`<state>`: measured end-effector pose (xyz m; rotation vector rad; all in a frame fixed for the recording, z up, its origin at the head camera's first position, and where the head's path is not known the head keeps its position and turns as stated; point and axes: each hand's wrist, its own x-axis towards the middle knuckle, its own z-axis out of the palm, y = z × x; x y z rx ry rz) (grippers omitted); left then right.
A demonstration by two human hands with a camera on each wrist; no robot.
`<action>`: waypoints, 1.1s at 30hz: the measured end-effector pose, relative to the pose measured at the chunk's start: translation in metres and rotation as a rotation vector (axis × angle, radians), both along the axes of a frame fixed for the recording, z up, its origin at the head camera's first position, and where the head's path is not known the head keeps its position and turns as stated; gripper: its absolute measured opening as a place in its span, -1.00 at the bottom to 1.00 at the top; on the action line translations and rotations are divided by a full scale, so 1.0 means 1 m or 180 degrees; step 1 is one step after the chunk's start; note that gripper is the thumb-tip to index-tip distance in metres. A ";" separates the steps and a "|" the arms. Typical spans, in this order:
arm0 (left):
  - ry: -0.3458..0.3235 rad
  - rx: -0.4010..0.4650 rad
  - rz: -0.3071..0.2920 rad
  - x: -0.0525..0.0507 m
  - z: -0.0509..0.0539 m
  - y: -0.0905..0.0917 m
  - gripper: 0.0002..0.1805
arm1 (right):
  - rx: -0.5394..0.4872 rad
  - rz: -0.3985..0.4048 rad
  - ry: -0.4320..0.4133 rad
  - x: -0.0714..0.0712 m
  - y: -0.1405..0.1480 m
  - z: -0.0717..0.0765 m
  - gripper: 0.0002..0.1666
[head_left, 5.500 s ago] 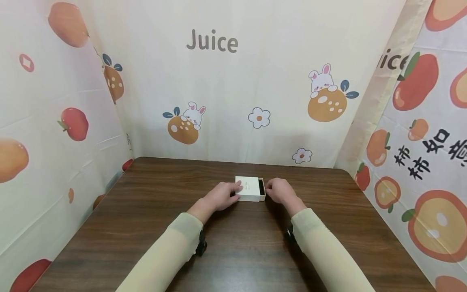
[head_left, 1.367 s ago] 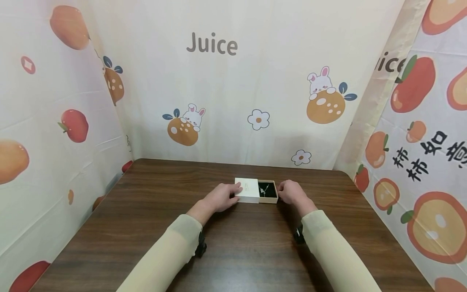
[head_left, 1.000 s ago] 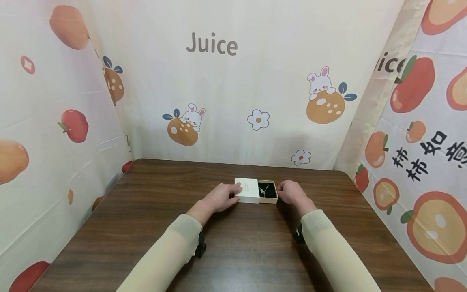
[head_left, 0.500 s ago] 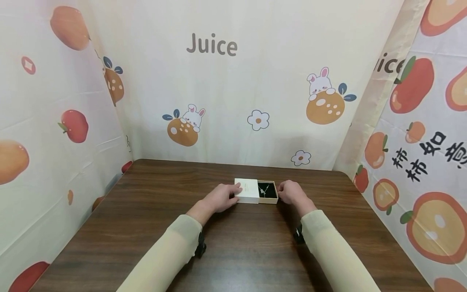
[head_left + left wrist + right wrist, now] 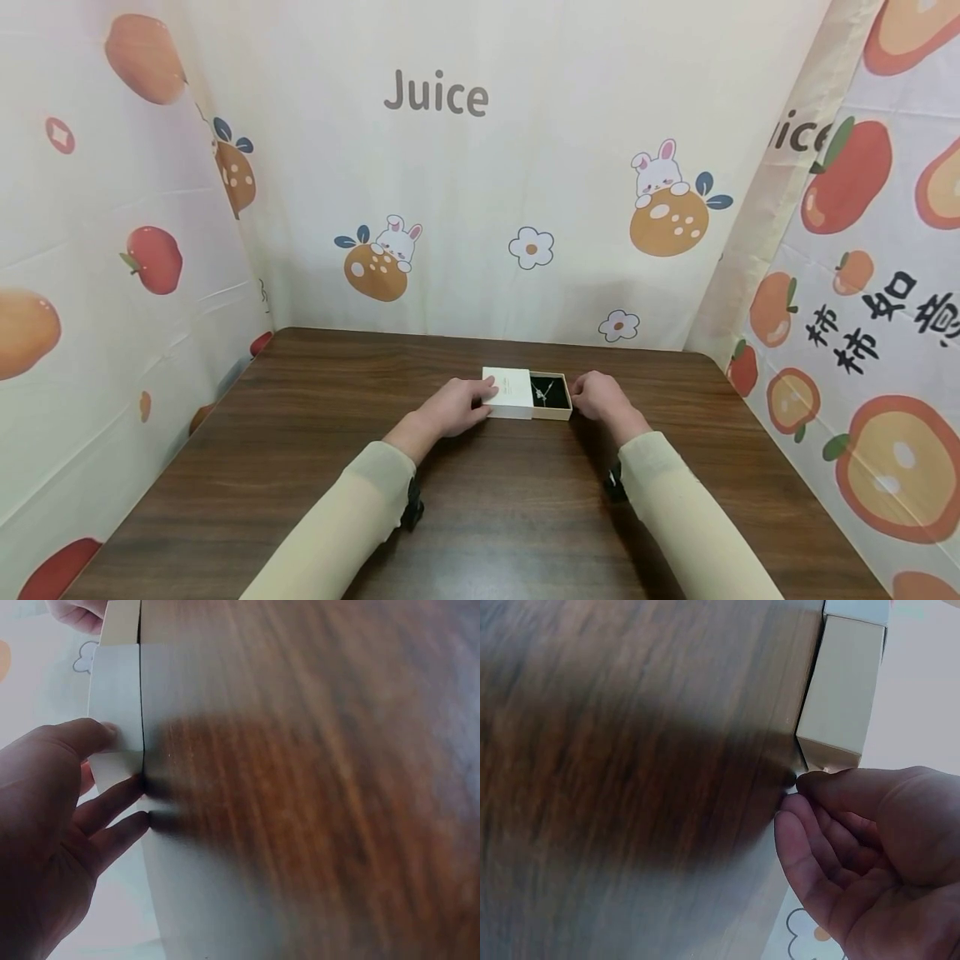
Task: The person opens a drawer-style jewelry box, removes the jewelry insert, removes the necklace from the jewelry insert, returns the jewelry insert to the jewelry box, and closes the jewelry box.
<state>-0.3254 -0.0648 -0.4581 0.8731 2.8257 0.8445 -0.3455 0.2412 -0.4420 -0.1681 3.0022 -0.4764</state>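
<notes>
A white box sleeve (image 5: 507, 387) lies on the table, its inner tray (image 5: 555, 413) slid partly out on the right. A silver-coloured necklace (image 5: 542, 393) rests on the tray's black lining. My left hand (image 5: 450, 407) grips the sleeve's left end; in the left wrist view, the left hand (image 5: 52, 817) has its thumb on the sleeve's (image 5: 116, 690) side wall. At the tray's right end is my right hand (image 5: 600, 395). The right wrist view shows the right hand (image 5: 870, 855) with thumb and curled fingers pinched together at the end of the tray (image 5: 840, 690); what lies between them is mostly hidden.
The dark wooden table (image 5: 495, 517) extends around the box and under both forearms. Behind it hangs a pale printed curtain (image 5: 465, 183), with more printed cloth at the left and right sides. Dark devices sit under both wrists.
Compared with the oldest frame, my right hand and the inner tray have moved right, uncovering the necklace. My left hand has stayed on the sleeve. Over the last second both hands look still.
</notes>
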 end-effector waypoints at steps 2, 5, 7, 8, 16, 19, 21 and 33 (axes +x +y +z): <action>-0.0010 0.0011 0.0005 0.001 0.000 0.000 -0.47 | 0.0017 0.0024 -0.0018 -0.001 0.000 0.000 -0.78; -0.0004 0.0007 0.0004 0.000 0.000 0.000 -0.47 | 0.0039 0.0032 -0.0047 -0.002 0.001 0.001 -0.78; 0.0000 -0.0003 0.0003 0.000 -0.001 0.000 -0.47 | 0.0053 0.0036 -0.0052 -0.002 0.001 0.002 -0.78; -0.0002 -0.0010 0.0006 -0.001 -0.001 0.000 -0.47 | 0.0053 0.0029 -0.0057 -0.002 0.001 0.002 -0.78; -0.0003 -0.0050 0.0001 -0.003 -0.004 0.000 -0.46 | -0.0002 0.0013 -0.0095 -0.002 0.002 0.001 -0.78; 0.0019 -0.0043 -0.0012 -0.003 -0.003 0.000 -0.47 | -0.0036 -0.0015 -0.0131 -0.002 0.002 0.001 -0.77; 0.0027 -0.0034 -0.0012 -0.003 -0.003 0.000 -0.47 | -0.0049 -0.0014 -0.0130 -0.002 0.002 0.002 -0.78; -0.0008 -0.0046 0.0001 -0.002 -0.003 0.000 -0.45 | -0.0170 -0.0065 -0.0237 -0.001 0.003 0.002 -0.83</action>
